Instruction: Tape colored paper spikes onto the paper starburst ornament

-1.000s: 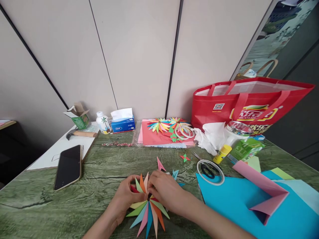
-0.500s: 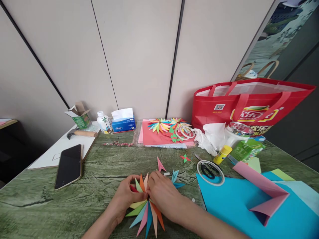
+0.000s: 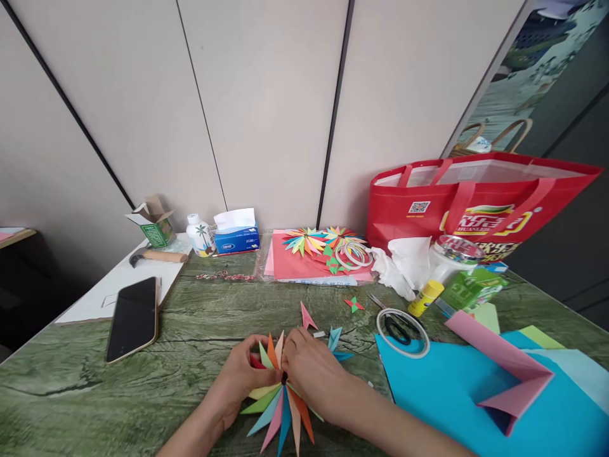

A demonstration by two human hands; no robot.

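A folded paper star (image 3: 284, 416) with many coloured points stands near the front edge of the view, held between both my hands. My left hand (image 3: 247, 371) pinches its left side, fingers behind the points and thumb near the centre. On the right side, my right hand (image 3: 311, 368) has its fingers closed on the star close to the middle, hiding the points there. Just beyond my right hand lie a pink folded paper piece (image 3: 307, 316) and a blue folded paper piece (image 3: 335, 339).
Blue paper sheets (image 3: 428, 393) lie right, under a folded pink sheet (image 3: 516, 362), a tape roll (image 3: 427, 346) and scissors (image 3: 399, 329). A glue stick (image 3: 425, 298) and red bag (image 3: 428, 203) stand behind. A phone (image 3: 133, 320) and hammer (image 3: 164, 255) lie left; finished stars (image 3: 304, 241) lie at the back.
Both hands keep almost the same hold on the paper star. The view has shifted very slightly; nothing else visibly moves.
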